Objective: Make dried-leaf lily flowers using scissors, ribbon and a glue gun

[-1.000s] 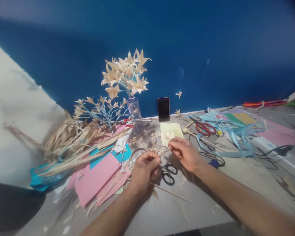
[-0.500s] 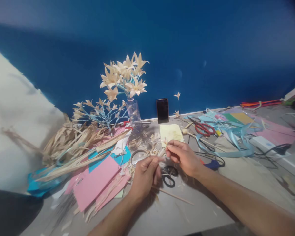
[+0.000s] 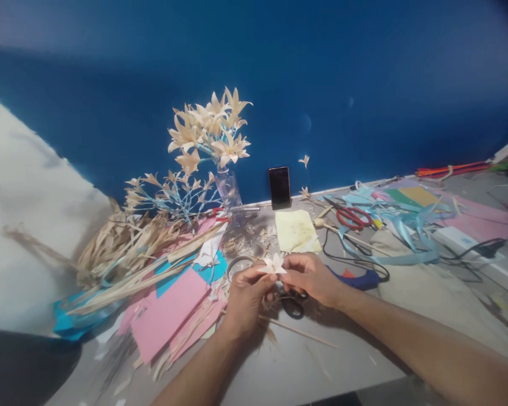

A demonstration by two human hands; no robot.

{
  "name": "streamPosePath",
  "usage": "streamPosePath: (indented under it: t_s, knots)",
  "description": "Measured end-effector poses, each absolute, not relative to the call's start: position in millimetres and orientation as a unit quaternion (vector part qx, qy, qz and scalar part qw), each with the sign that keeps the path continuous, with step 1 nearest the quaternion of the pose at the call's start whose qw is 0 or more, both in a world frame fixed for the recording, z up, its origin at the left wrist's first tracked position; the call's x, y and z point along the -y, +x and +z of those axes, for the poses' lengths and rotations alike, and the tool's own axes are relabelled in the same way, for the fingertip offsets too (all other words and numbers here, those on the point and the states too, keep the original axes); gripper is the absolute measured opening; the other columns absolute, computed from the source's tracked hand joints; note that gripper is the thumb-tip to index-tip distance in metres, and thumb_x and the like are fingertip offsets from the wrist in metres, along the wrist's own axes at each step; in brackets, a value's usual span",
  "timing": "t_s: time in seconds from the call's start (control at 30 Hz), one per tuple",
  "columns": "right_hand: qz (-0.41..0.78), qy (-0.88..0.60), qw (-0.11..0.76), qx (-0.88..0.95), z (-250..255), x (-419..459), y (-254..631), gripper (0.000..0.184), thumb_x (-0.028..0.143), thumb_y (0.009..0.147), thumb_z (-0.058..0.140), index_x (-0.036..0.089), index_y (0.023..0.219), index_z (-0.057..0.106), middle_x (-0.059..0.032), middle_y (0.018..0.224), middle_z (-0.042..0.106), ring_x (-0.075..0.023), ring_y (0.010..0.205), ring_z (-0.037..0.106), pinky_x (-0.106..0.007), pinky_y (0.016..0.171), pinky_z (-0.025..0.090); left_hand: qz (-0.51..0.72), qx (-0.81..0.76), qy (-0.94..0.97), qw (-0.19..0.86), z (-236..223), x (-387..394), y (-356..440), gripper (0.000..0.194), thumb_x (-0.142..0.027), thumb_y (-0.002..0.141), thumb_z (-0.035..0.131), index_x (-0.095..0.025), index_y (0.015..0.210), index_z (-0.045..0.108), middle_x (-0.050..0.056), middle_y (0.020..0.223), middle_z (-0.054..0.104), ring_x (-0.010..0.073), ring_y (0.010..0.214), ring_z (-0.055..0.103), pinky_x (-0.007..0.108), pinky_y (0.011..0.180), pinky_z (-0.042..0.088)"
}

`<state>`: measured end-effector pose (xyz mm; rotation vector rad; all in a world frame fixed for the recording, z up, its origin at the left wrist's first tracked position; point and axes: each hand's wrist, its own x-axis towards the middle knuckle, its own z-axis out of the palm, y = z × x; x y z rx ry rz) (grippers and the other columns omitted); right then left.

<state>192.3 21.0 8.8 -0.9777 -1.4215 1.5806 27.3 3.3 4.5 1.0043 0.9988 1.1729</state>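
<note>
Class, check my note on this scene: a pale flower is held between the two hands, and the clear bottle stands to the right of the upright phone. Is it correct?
One side is wrong: the clear bottle stands to the left of the upright phone, as the head view shows. The pale flower is indeed held between the left hand and the right hand.

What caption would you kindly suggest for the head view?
Left hand and right hand hold a pale flower over a cluttered table, a bottle of flowers behind.

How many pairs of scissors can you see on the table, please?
2: the red-handled scissors lie right of the phone, and the black-handled scissors lie partly hidden beneath the right hand. Others may be hidden.
</note>
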Motion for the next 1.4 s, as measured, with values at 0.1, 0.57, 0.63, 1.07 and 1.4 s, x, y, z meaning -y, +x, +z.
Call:
streamPosePath:
  t_s: [0.1, 0.57, 0.63, 1.07, 1.4]
  knots:
    - [0.616, -0.388, 0.383, 0.569, 12.2, -22.7, 193.9, 0.019, 0.034, 0.073, 0.07, 0.017, 0.067, 0.063, 0.0031, 0.056, 0.059, -0.007, 0.044, 0.04, -0.021, 0.043, 0.027, 0.508, -0.434, 0.453, 0.59, 2.2, -4.2, 25.7, 0.008, -0.022, 0.068, 0.08, -0.015, 0.07, 0.077, 0.002, 0.069, 0.062, 0.0077, 0.051, 0.047, 0.021, 0.047, 0.036]
    - [0.6, -0.369, 0.374, 0.603, 15.7, -24.0, 195.7, 0.009, 0.023, 0.071, 0.067, 0.016, 0.068, 0.063, 0.0048, 0.057, 0.051, -0.0081, 0.053, 0.039, -0.021, 0.049, 0.027, 0.519, -0.445, 0.506, 0.526, 5.2, -1.1, 25.4, 0.005, -0.018, 0.075, 0.073, -0.019, 0.07, 0.072, -0.001, 0.079, 0.053, 0.0066, 0.053, 0.046, 0.021, 0.047, 0.037]
    - [0.594, -0.365, 0.368, 0.615, 13.6, -24.5, 196.4, 0.009, 0.023, 0.073, 0.065, 0.016, 0.068, 0.062, 0.0052, 0.058, 0.049, -0.0082, 0.054, 0.039, -0.021, 0.05, 0.027, 0.523, -0.447, 0.495, 0.531, 4.8, -0.3, 26.5, 0.005, -0.02, 0.073, 0.074, -0.018, 0.069, 0.072, -0.001, 0.079, 0.056, 0.0071, 0.053, 0.047, 0.021, 0.047, 0.038]
    - [0.556, -0.383, 0.349, 0.65, 11.1, -26.0, 196.8, 0.01, 0.024, 0.077, 0.064, 0.016, 0.071, 0.061, 0.0042, 0.061, 0.054, -0.0095, 0.057, 0.046, -0.02, 0.052, 0.034, 0.509, -0.452, 0.404, 0.611, -4.7, -7.1, 26.1, 0.02, -0.026, 0.071, 0.08, -0.016, 0.075, 0.063, -0.006, 0.048, 0.051, 0.0051, 0.041, 0.039, 0.017, 0.044, 0.029]
    - [0.567, -0.362, 0.354, 0.649, 15.3, -26.0, 196.0, 0.007, 0.019, 0.073, 0.06, 0.015, 0.07, 0.065, 0.0039, 0.062, 0.059, -0.0094, 0.057, 0.049, -0.019, 0.053, 0.036, 0.485, -0.415, 0.445, 0.628, -0.9, -6.0, 24.8, 0.033, -0.039, 0.077, 0.078, -0.017, 0.07, 0.055, -0.006, 0.047, 0.048, 0.0071, 0.044, 0.04, 0.02, 0.047, 0.03]
